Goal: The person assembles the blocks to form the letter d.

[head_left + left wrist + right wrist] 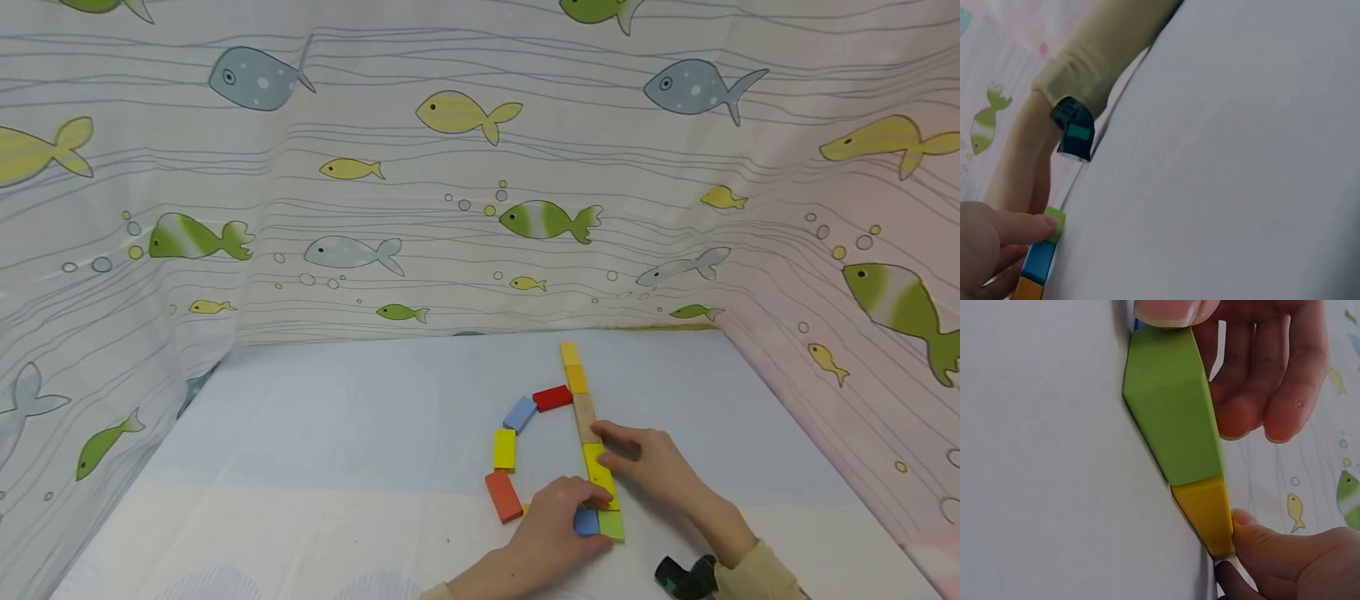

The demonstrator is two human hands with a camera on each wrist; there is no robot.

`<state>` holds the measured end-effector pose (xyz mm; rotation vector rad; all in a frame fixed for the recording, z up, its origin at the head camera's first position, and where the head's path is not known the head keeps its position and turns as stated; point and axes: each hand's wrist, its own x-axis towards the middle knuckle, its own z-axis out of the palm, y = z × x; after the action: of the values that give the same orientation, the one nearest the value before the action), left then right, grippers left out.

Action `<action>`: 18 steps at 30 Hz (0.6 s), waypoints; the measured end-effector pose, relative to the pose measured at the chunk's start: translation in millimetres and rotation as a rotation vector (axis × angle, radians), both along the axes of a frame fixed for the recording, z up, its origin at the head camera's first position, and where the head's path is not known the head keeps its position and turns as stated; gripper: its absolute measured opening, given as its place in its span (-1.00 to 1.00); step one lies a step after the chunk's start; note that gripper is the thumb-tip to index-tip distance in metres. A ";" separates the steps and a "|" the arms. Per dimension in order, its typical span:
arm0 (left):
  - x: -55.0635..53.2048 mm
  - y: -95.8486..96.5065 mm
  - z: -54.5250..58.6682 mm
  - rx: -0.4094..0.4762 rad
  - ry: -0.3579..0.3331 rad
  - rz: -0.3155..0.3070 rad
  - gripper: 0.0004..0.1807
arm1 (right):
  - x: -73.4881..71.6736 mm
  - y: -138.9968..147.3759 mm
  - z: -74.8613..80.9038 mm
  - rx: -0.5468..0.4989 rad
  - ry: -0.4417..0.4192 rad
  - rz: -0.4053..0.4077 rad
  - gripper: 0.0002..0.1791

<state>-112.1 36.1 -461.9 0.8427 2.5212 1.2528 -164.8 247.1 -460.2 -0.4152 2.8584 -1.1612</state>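
My left hand (551, 525) is at the near end of a straight row of flat blocks. Its thumb presses the near face of the green block (611, 527), and its fingers bend over the neighbouring yellow block (597, 481). A blue block (587, 522) lies left of the green one, partly under that hand. My right hand (663, 467) touches the row's right side, index fingertip at the plain wood block (585, 417) and thumb by the yellow part. In the right wrist view the green block (1175, 412) stands large under the left thumb (1172, 309).
Two yellow blocks (573, 368) continue the row at its far end. A curve of red (552, 397), blue (521, 414), yellow (505, 450) and orange (503, 497) blocks bends left of it. A black wrist device (686, 577) sits by the right sleeve. Fish-patterned cloth (450, 250) surrounds the white table (322, 433).
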 end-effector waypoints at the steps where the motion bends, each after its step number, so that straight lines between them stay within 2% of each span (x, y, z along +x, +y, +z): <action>1: 0.0 -0.8 0.4 0.004 -0.001 -0.001 -0.60 | 0.2 -0.2 0.6 0.002 0.006 0.001 -0.41; 8: 0.0 -4.3 0.9 0.006 -0.010 -0.010 -0.60 | 0.8 2.9 -3.0 0.020 -0.004 -0.030 -0.41; 18: -2.0 -9.8 -2.0 0.024 -0.045 -0.007 -0.61 | -2.6 0.1 -3.2 0.019 -0.005 -0.021 -0.40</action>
<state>-114.1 26.3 -464.0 0.8184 2.4711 1.2870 -167.3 247.1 -463.4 -0.3820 2.8738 -1.1361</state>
